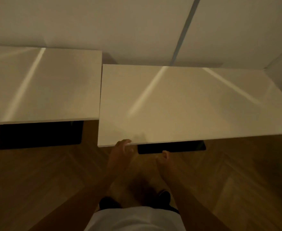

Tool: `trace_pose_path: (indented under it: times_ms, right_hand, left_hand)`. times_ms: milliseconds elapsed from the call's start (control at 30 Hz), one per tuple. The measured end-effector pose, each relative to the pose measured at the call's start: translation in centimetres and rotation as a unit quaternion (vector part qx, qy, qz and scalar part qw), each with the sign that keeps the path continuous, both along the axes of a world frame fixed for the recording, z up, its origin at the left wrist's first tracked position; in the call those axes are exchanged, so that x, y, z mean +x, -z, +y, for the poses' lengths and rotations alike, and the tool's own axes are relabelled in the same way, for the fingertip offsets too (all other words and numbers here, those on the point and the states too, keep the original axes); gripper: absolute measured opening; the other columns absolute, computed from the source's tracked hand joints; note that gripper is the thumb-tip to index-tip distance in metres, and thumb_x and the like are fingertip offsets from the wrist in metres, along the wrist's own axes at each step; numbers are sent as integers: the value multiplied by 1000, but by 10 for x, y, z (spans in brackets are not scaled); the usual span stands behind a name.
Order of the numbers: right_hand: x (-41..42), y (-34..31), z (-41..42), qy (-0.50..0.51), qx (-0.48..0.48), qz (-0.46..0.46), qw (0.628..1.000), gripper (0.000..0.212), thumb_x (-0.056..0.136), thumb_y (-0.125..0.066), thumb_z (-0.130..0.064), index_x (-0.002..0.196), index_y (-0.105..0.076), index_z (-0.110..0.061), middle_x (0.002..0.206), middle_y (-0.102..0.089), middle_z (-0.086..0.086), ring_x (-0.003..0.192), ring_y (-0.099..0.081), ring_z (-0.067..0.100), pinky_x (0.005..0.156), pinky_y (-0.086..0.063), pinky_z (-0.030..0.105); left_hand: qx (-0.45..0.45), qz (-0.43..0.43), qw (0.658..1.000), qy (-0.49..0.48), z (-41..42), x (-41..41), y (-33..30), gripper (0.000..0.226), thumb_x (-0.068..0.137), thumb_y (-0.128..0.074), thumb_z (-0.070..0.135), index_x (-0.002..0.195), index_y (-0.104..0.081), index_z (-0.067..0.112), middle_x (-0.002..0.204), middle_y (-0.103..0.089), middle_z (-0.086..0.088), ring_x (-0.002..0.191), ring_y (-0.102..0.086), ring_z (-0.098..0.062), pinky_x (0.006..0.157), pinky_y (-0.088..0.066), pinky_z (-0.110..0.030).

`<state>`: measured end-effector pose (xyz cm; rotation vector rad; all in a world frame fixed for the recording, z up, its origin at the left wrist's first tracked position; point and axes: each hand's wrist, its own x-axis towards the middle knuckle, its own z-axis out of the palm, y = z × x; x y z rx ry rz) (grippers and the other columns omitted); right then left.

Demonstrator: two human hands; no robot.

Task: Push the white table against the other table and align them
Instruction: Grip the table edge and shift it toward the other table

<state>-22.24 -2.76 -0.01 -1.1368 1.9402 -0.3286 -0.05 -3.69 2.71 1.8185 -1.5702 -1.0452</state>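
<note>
Two white tables stand side by side. The right white table (187, 104) sits nearer to me than the left table (41, 84), so their front edges are offset; their side edges meet or nearly meet. My left hand (122, 147) is at the right table's front edge near its left corner, thumb at the rim, fingers apart. My right hand (163, 158) hovers open just below that edge, apart from it.
A pale wall (120, 22) runs behind both tables, with a grey vertical strip (185, 30). Dark table bases (36, 135) rest on the wooden herringbone floor (36, 180). My feet in dark shoes (108, 203) stand below the hands.
</note>
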Motion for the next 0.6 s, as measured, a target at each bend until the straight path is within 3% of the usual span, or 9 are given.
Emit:
trace_pose_path:
  times_ms: [133, 267, 467, 533, 600]
  right_hand:
    - [-56, -13, 4, -7, -31, 54, 998, 85, 89, -63, -53, 154, -22, -17, 156, -33, 13, 138, -39, 31, 112, -35, 49]
    - [-135, -15, 4, -58, -16, 107, 992, 106, 78, -64, -66, 156, -4, -25, 164, -8, 8, 148, -19, 30, 115, -28, 56]
    - [-235, -24, 20, -81, -60, 143, 985, 97, 84, -58, -65, 157, -6, -28, 166, 0, 5, 151, -9, 27, 118, -25, 49]
    - [-257, -28, 21, -92, -73, 139, 983, 93, 86, -59, -60, 157, -8, -27, 165, -1, 4, 151, -7, 26, 117, -24, 46]
    - [-275, -27, 19, -95, -79, 135, 983, 91, 87, -59, -58, 156, -8, -29, 165, -2, 4, 151, -8, 26, 117, -25, 47]
  left_hand:
    - [-24, -48, 995, 79, -6, -48, 5, 64, 92, -61, 45, 148, -39, 25, 157, -33, -5, 143, -31, -24, 113, -34, -43]
    - [-15, -145, 979, 141, -9, -114, 5, 77, 93, -53, 56, 156, -16, 33, 166, -3, -1, 152, 0, -28, 119, -15, -50]
    - [-9, -216, 954, 208, -6, -219, 2, 79, 94, -45, 61, 157, -9, 30, 166, 4, -3, 152, 6, -29, 122, -7, -51]
    - [-14, -223, 950, 220, -3, -250, -1, 87, 88, -31, 76, 157, -10, 28, 166, 3, -4, 152, 5, -29, 122, -7, -52]
    - [-19, -207, 955, 211, -1, -277, -6, 111, 69, -10, 94, 157, -15, 27, 166, 0, -4, 152, 3, -29, 121, -6, -51]
